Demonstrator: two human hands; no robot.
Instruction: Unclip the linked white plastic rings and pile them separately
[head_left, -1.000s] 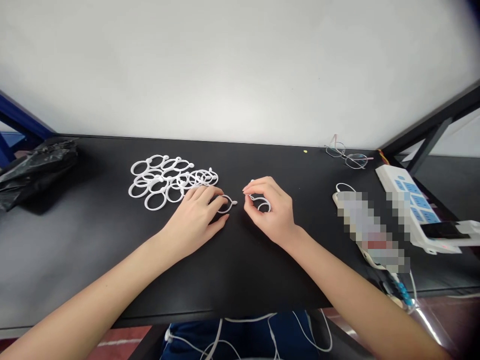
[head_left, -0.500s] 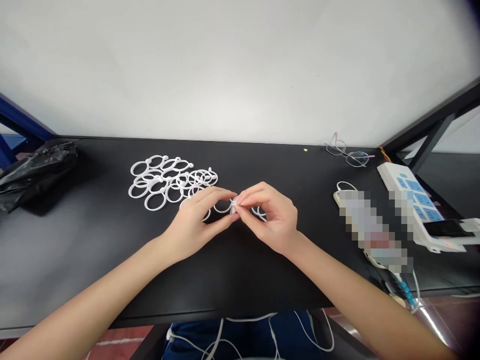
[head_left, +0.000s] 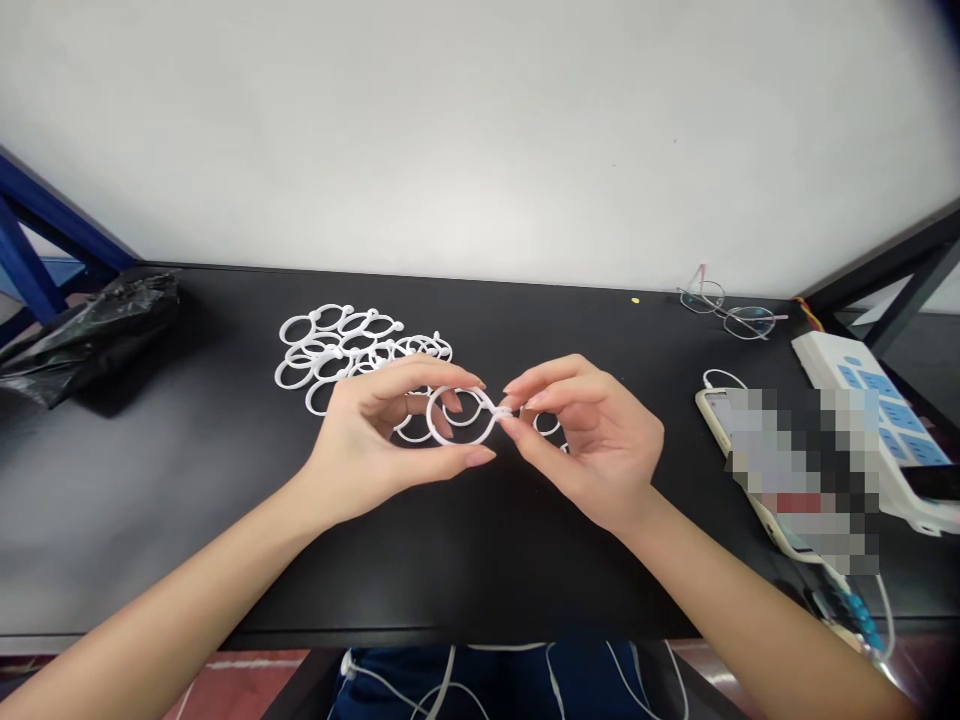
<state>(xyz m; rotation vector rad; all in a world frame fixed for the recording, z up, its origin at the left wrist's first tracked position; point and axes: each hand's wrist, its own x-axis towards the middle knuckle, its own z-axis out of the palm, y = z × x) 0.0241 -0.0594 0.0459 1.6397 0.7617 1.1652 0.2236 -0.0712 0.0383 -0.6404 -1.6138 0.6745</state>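
Observation:
A white plastic ring [head_left: 431,425] with a small tab at its right end is held up between both hands over the black table [head_left: 480,560]. My left hand [head_left: 382,425] curves around it, index finger along the top and thumb along the bottom of the rim. At the tab, the thumb and fingertips of my right hand [head_left: 592,430] are pinched together; the tab is partly covered. Behind my left hand lies a spread of similar white rings [head_left: 306,412], several overlapping. More white rings [head_left: 547,432] show partly behind the fingers of my right hand.
A phone [head_left: 739,470] with a cable lies at the right, beside a white power strip [head_left: 825,355]. Eyeglasses [head_left: 727,312] rest near the back right. A black plastic bag [head_left: 97,330] sits at the far left, and a pale wall [head_left: 450,140] rises behind the table.
The fingertips of both hands were close together, hiding most of the piece. Now the hands are farther apart and the ring shows between them. The whole view has shifted slightly.

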